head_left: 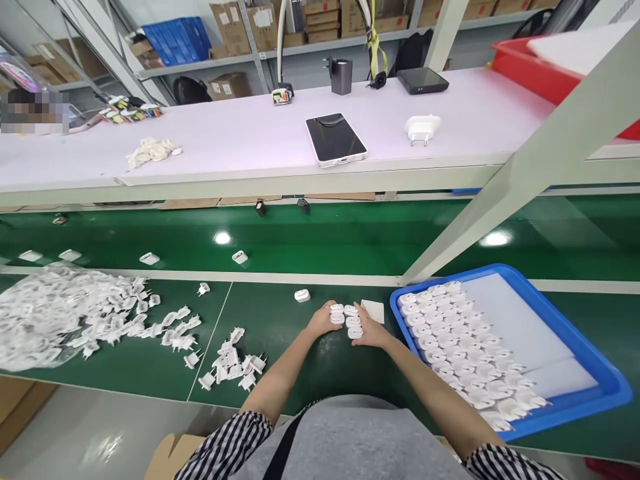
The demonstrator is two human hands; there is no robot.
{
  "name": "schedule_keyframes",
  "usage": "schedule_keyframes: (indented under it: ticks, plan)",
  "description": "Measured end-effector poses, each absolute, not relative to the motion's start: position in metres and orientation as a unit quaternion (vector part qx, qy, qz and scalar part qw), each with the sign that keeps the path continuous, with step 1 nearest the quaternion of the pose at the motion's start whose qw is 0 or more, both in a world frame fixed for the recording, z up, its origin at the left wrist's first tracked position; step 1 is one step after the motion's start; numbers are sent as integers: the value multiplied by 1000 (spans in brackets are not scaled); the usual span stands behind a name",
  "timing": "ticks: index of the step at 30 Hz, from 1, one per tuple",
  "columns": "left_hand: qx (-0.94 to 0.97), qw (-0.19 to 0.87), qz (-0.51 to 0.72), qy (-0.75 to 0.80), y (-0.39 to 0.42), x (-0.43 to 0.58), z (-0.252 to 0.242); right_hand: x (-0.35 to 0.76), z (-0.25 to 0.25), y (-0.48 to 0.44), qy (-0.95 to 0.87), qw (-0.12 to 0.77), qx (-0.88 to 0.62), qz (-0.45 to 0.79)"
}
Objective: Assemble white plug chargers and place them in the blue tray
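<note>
Near the middle of the green bench, my left hand (pixel 321 321) is closed on a short stack of white adapters (pixel 337 314). Just to its right, my right hand (pixel 369 328) grips another group of white adapters (pixel 354 322). The two groups sit side by side, almost touching. Behind my right hand lies a white square pad (pixel 373 311). One loose adapter (pixel 302 295) rests beyond my left hand. To the right, a blue tray (pixel 583 333) holds rows of white adapters. A loose heap of adapters with pins (pixel 233 360) lies left of my forearm.
A clear bag of white adapters (pixel 45 313) spills across the far left. Behind runs a green conveyor belt (pixel 350 233) with scattered parts. A raised shelf (pixel 240 140) holds a phone (pixel 336 139). A slanted white post (pixel 500 193) stands behind the tray.
</note>
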State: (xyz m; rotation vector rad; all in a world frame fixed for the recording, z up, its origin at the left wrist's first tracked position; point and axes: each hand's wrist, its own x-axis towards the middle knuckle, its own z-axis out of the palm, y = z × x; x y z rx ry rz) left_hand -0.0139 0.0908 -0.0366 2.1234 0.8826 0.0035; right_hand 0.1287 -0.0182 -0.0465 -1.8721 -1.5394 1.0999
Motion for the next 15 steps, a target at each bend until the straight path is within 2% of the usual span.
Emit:
schedule_keyframes:
  ticks: [8,15]
  plan:
    - [844,443,-24,302,79,-26,-40,106,-50,-29,-545,271,-711,352]
    - [829,501,-67,239,31,-43,-55,77,-52,-91,-509,304,-749,296]
